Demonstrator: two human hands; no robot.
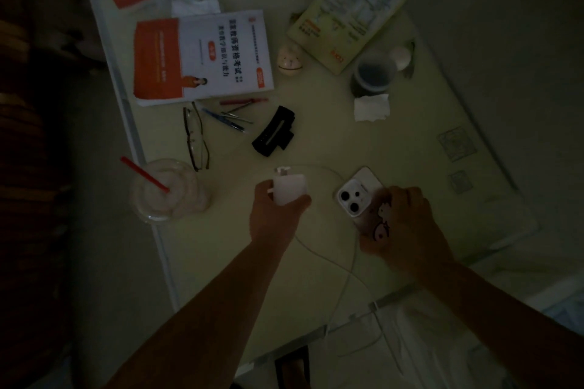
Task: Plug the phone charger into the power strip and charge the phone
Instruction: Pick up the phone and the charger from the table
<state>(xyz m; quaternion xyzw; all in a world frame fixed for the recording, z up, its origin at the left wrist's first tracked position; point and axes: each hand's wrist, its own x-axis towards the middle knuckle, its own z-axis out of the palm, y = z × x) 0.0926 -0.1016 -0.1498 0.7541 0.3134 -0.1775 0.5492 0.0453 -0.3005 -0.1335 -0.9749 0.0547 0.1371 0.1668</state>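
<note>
The room was dim, and the pale desk [316, 142] ran away from the person at a slant, its left edge meeting a shadowed floor. The left hand [278, 211] was closed around a white charger [289, 188], holding it just above the desk with its prongs pointing away from the person. A white cable [328, 259] trailed from the charger, curved across the desk between the two forearms and ran off the near edge. The right hand [407, 227] was wrapped around the lower end of a white phone [357, 193], which lay face down with its camera lenses showing; whether the phone rested on the desk or was slightly lifted could not be told. No power strip could be made out in the gloom.

To the left of the charger stood a lidded plastic cup [167, 189] with a red straw, close to the desk's left edge. Beyond it lay a pair of glasses [196, 139], a few pens [234, 114] and a black hair clip [275, 133]. Farther off sat an orange-and-white book [202, 57], a second like it near the far corner, a yellowish booklet [347, 12], a small round timer [289, 60], a dark cup [373, 73] and a crumpled tissue [369, 107].
</note>
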